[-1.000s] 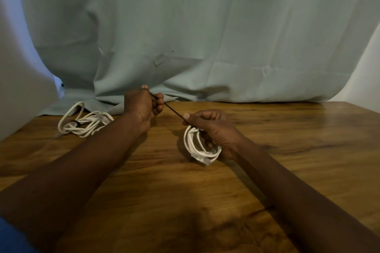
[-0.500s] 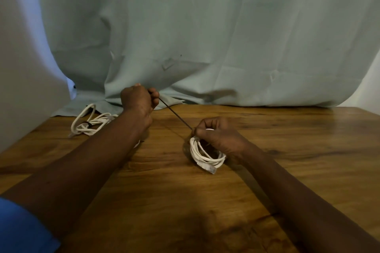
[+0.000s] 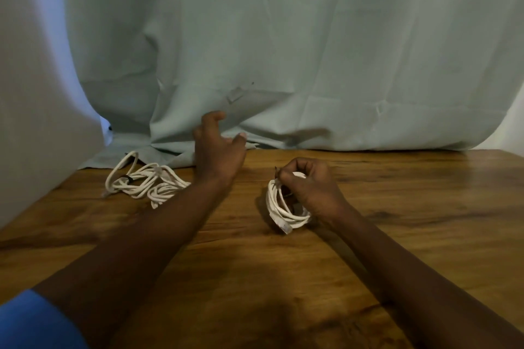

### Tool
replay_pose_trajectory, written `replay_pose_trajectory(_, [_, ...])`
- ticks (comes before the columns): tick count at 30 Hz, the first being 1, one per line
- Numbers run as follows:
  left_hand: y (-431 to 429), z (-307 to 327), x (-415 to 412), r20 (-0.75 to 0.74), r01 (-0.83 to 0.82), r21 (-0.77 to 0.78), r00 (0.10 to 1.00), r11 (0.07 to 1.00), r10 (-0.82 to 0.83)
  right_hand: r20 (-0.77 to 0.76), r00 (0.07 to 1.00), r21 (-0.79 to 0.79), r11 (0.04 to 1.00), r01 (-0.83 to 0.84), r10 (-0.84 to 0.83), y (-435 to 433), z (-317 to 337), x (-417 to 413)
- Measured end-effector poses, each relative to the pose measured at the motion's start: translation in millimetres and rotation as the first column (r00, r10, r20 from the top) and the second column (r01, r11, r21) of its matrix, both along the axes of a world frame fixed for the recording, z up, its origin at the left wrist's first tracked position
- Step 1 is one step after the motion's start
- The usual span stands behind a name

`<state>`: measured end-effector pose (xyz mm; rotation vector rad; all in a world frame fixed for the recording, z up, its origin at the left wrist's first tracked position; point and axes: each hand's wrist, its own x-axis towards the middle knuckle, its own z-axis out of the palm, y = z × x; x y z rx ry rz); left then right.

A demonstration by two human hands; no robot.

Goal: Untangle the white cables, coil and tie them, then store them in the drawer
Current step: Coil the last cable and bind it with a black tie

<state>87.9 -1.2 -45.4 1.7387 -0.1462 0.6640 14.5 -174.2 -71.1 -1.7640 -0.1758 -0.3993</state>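
Coiled white cable [image 3: 286, 208], smooth round loops, clear plug end, was gripped on grained wooden worktop [image 3: 411, 224] by curled fingers of right hand [image 3: 310, 188]. Left hand [image 3: 218, 151] was held raised, fingers spread, empty. Second looped cable [image 3: 144, 183] was seen lying beside creased cloth [image 3: 283, 51].

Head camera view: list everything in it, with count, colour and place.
table: one, brown wood, across the lower view
cloth: one, pale green, hanging behind the table, hem lying on its far edge
panel: one, white, left edge
cable bundle: one, white, far left of the table
dark band: one, round the cable bundle
coiled cable: one, white, table centre, in the right grip
sleeve: one, blue, bottom left corner
left grip: one, fingers spread, holding nothing, raised near the table's far edge
right grip: one, fingers curled round the coiled cable
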Motion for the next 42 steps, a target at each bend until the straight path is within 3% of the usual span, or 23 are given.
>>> replay_pose_trajectory(2, [-10,0,-15,0.193,0.137,0.237,0.964,0.962,-0.185,0.001,0.999,-0.011,0.999,0.037,-0.037,-4,0,3])
replay_pose_trajectory(4, [-16,0,-22,0.105,0.396,0.373,0.88,0.839,-0.462,0.014,0.998,0.015,0.998,0.06,-0.06,-8,0,5])
replay_pose_trajectory(6, [-17,-1,-26,-0.044,0.581,0.361,0.792,0.729,-0.609,0.051,0.996,0.064,0.996,0.068,-0.071,-10,3,4])
replay_pose_trajectory(9, [-15,-5,-28,-0.127,0.68,0.226,0.73,0.697,-0.672,0.12,0.989,0.179,0.982,0.06,-0.083,-12,6,5])
replay_pose_trajectory(12, [-22,-13,-38,-0.154,0.727,0.118,0.686,0.676,-0.711,0.19,0.973,0.225,0.97,0.087,-0.131,-16,7,9])
replay_pose_trajectory(17, [-33,-17,-37,-0.098,0.72,0.172,0.691,0.672,-0.716,0.186,0.965,0.292,0.948,0.124,-0.183,-18,9,11])
replay_pose_trajectory(28, [-30,-14,-39,-0.193,0.714,-0.047,0.68,0.698,-0.708,0.333,0.915,0.025,0.972,0.234,-0.229,-13,-1,13])
replay_pose_trajectory(30, [-31,-14,-42,-0.218,0.738,-0.045,0.65,0.673,-0.728,0.338,0.915,0.043,0.975,0.22,-0.221,-15,-1,14])
replay_pose_trajectory(35, [-36,-20,-40,-0.157,0.662,0.018,0.742,0.749,-0.652,0.321,0.93,0.02,0.983,0.183,-0.18,-16,-6,20])
replay_pose_trajectory(42, [-41,-31,-42,-0.126,0.666,-0.022,0.738,0.746,-0.663,0.226,0.965,0.054,0.991,0.126,-0.135,-20,-7,23])
